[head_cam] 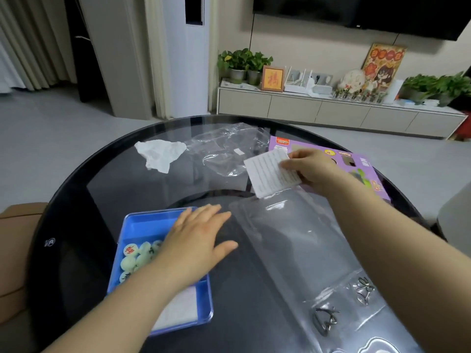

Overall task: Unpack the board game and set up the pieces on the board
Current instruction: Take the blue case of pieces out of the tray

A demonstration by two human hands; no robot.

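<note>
Xiangqi pieces (139, 258): pale round discs, loose in blue tray (142, 222), 7 o'clock on dark round desk (102, 187). Left hand (196, 238): flat, fingers straight, over tray's right edge, holding nothing; contact not discernible. Right hand (313, 169): 2 o'clock, pinching folded white printed sheet (270, 171) above purple box (362, 161). Crumpled white paper (160, 154): 11 o'clock. Clear plastic bag (224, 149): 12 o'clock, just beside the paper. Clear plastic sleeve (293, 238): 4 o'clock, metal wire puzzles (326, 321) at its near end.

Dim, soft indoor light; glare on glass table (107, 174); wide-angle edge distortion.
</note>
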